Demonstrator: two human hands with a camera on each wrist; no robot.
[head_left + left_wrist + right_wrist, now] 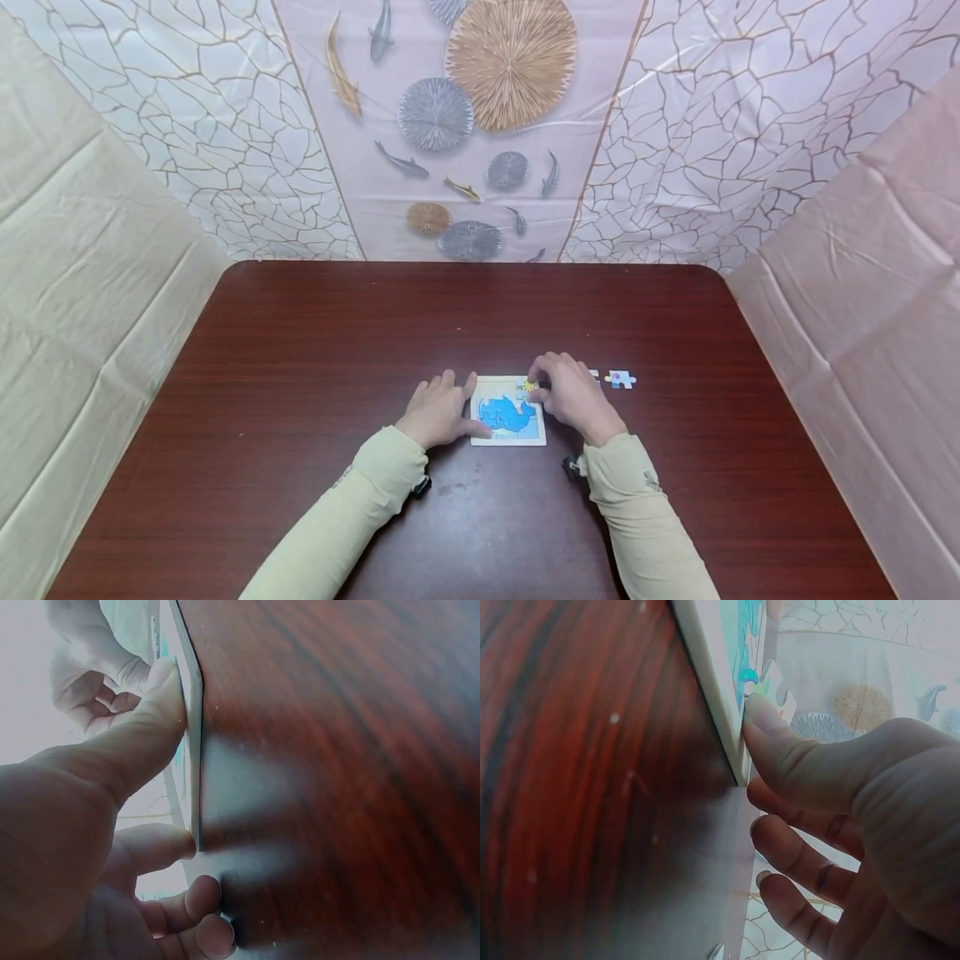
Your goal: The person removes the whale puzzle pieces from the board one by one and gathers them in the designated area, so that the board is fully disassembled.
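A small jigsaw puzzle in a pale-framed tray (510, 442) lies on the table, showing a blue whale (504, 414). My left hand (441, 412) rests on its left side. In the left wrist view the thumb (154, 697) presses on the tray, the index finger touches a corner, and other fingertips reach the tabletop. My right hand (572, 395) pinches a puzzle piece (529, 387) with a yellow sun over the tray's upper right corner. In the right wrist view that piece (778, 694) stands tilted behind the thumb, its lower part hidden.
Right of the tray lies a loose puzzle piece (621, 380), with another piece (595, 374) partly hidden behind my right hand. The brown table (300, 350) ends at a patterned cloth backdrop (480, 183), with pale cloth walls on both sides.
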